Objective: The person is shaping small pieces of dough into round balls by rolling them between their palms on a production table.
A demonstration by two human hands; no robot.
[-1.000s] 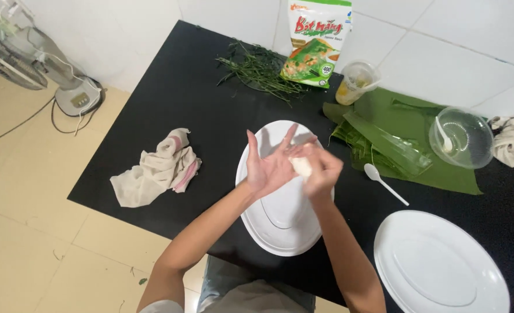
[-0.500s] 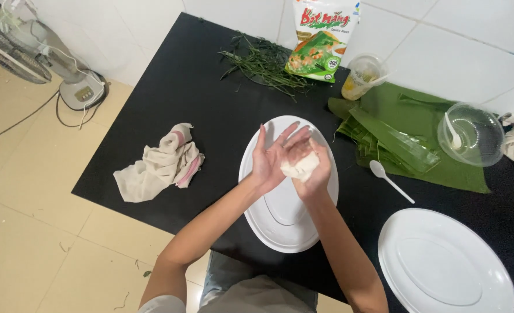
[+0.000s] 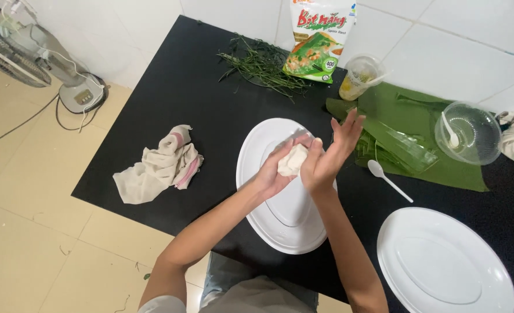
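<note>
A pale lump of dough (image 3: pixel 292 160) is pressed between both palms above a white oval plate (image 3: pixel 285 223) on the black table (image 3: pixel 199 98). My left hand (image 3: pixel 275 170) cups the dough from below and from the left. My right hand (image 3: pixel 329 155) lies against its right side, fingers stretched up and apart. Both forearms reach in from the bottom edge of the view.
A second white oval plate (image 3: pixel 442 264) lies at the lower right. A plastic spoon (image 3: pixel 387 179), green leaves (image 3: pixel 419 139), a clear bowl (image 3: pixel 471 133), a plastic cup (image 3: pixel 361 75), a flour bag (image 3: pixel 318 37), green stems (image 3: pixel 263 64) and a crumpled cloth (image 3: pixel 158 165) surround it. A fan (image 3: pixel 42 64) stands on the floor.
My hands have swapped over the dough: the left now sits under it and the right on top at the right. The view has shifted slightly.
</note>
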